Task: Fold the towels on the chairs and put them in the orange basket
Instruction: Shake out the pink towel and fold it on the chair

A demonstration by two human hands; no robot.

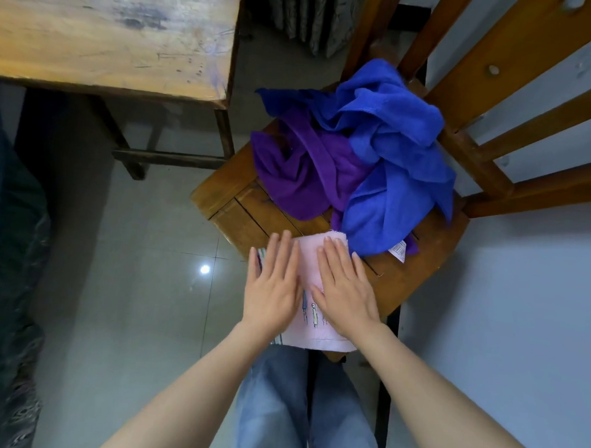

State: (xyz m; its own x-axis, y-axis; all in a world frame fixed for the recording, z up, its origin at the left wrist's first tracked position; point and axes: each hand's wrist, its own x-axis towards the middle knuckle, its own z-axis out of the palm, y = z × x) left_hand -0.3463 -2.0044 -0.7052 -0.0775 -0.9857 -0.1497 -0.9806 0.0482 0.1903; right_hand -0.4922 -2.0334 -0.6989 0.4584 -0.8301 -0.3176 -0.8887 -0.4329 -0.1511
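A folded pink towel [308, 262] with a small coloured print lies on the near corner of a wooden chair seat [240, 200]. My left hand [273, 284] and my right hand [345, 291] lie flat on it, palms down, fingers spread, side by side. Behind them on the seat a purple towel [300, 169] lies crumpled, and a blue towel [393, 153] is heaped partly over it, a white label showing at its near edge. The orange basket is not in view.
The chair's slatted backrest [519, 108] rises at the right. A worn wooden table [109, 29] stands at the upper left above a grey tiled floor [148, 267]. Dark bags [9, 243] sit along the left edge. My jeans-clad legs [305, 406] are below the chair.
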